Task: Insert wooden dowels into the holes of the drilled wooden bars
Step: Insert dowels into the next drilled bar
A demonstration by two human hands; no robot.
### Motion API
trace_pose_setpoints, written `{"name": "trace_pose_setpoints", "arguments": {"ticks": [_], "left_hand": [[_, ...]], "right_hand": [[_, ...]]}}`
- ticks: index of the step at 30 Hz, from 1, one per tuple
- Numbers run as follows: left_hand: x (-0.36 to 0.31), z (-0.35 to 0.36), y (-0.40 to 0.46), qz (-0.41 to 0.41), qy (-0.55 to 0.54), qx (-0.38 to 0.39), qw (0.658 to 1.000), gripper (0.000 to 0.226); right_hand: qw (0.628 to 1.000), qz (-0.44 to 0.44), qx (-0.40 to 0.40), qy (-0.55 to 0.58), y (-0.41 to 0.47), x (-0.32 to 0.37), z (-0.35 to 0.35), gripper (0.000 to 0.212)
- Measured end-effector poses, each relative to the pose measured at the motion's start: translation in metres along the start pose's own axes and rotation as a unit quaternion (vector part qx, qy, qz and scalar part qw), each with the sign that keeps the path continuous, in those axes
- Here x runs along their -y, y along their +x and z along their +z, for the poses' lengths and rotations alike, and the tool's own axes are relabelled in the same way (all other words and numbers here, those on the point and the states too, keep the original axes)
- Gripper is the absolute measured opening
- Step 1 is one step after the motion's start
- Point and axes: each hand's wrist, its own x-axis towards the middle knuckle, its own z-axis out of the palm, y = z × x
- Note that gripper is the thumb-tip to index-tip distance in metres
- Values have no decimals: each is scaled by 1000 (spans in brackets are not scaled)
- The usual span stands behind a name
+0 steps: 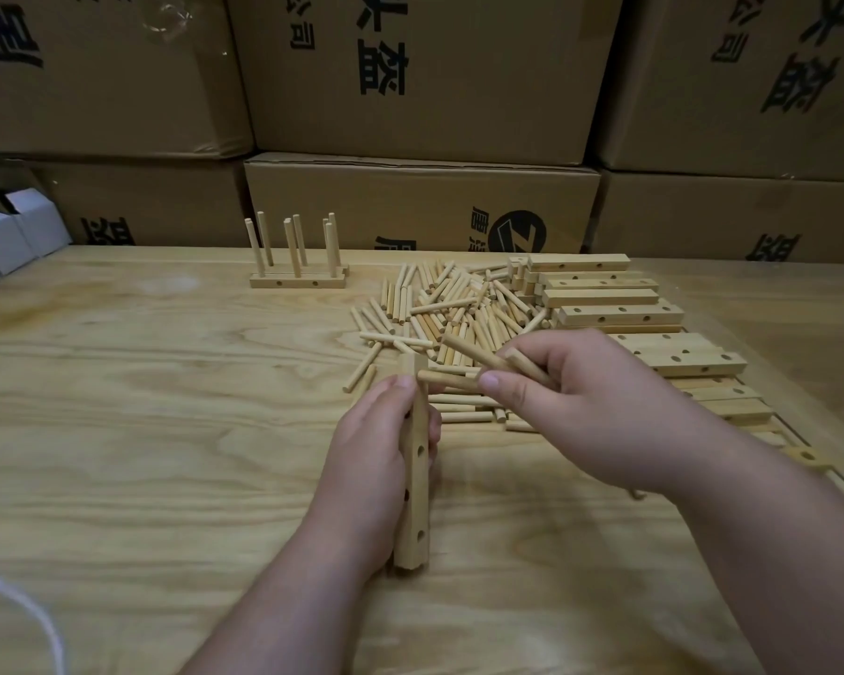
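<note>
Currently, in the head view, the left hand [378, 443] grips a drilled wooden bar [414, 484], fingers curled round its upper half, holding it roughly on end with its lower end on or just above the plywood table [142, 431]; which, the view does not settle. Three holes show down the bar's right-facing side. The right hand [571, 406] pinches one dowel [447, 380] between thumb and forefinger, its free end touching the bar near the top, and keeps spare dowels [488, 358] tucked under its curled fingers.

Procedure for the step in hand, as judged from this position:
- Steady the bar. Rest its lower end firmly on the table so that pressing force does not swing it.
- Align the dowel square to the bar face. A tilted entry is likely to bind or chip the hole edge.
- Keep the left thumb off the target hole; it lies just beside the dowel tip.
- Push straight, with a slight twist if resistance is felt.
- Hold the spare dowels clear of the bar.

Supplies: the loose dowel pile [449, 304] lies behind the hands, with stacked undrilled-side bars [620, 314] to its right. A finished assembly [297, 267] with upright dowels stands well apart at the rear, before the cardboard cartons [420, 202].
</note>
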Motion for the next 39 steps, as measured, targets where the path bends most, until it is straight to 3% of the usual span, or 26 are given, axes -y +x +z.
{"name": "trace_pose_setpoints", "arguments": {"ticks": [6, 11, 19, 23, 27, 35, 39], "left_hand": [[-1, 0, -1, 1, 12, 12, 1000, 36], [-1, 0, -4, 1, 87, -7, 996, 55], [1, 1, -2, 28, 65, 2, 998, 47], [2, 1, -3, 26, 79, 4, 997, 58], [-1, 2, -4, 28, 49, 12, 998, 47], [-2, -1, -3, 51, 105, 57, 991, 48], [-1, -3, -3, 53, 110, 63, 991, 51]], "right_hand": [[1000, 12, -7, -9, 0, 1, -1, 29], [1000, 11, -9, -3, -2, 7, 1, 20], [999, 16, -41, -22, -6, 18, -2, 21], [999, 31, -37, -11, -6, 20, -3, 23], [999, 37, -32, -13, -6, 21, -3, 28], [998, 62, -13, -21, -4, 19, -4, 36], [995, 93, -1, 38, -4, 18, -4, 29]]}}
